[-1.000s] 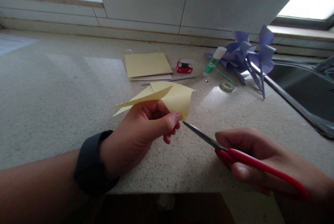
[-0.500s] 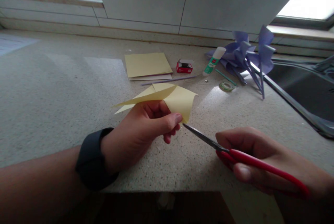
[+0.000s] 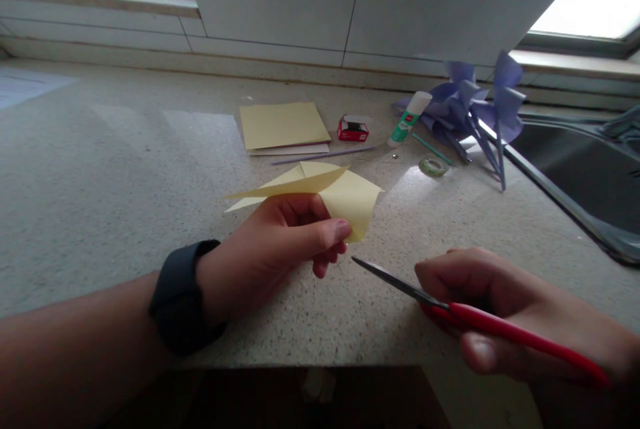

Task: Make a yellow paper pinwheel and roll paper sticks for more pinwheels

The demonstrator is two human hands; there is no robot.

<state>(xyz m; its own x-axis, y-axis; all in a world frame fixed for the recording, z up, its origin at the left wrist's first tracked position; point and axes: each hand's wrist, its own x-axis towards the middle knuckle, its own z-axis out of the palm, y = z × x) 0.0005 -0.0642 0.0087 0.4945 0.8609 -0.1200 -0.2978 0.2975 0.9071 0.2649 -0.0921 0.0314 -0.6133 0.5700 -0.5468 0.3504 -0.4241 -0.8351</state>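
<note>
My left hand [image 3: 295, 232] pinches a piece of yellow paper [image 3: 353, 199] between thumb and fingers, above the counter. Cut flaps of the paper spread out to the left over the hand. In my right hand [image 3: 505, 296] is a pair of scissors [image 3: 520, 332] with red handles, its fingers wrapped round them. The blades look closed and point left, with the tip just below the paper's lower corner and apart from it. A dark watch band circles my left wrist.
On the speckled counter [image 3: 125, 216] lie a stack of yellow paper [image 3: 285, 126], a small red box [image 3: 353, 128], a glue stick [image 3: 410, 119], a tape roll [image 3: 434, 167] and a thin purple stick [image 3: 323, 155]. Purple paper pinwheels [image 3: 470, 99] rest beside the sink [image 3: 575, 162].
The scissors have drawn down and slightly right, so their tip has come away from the paper's corner. My left hand and the paper have shifted a little right.
</note>
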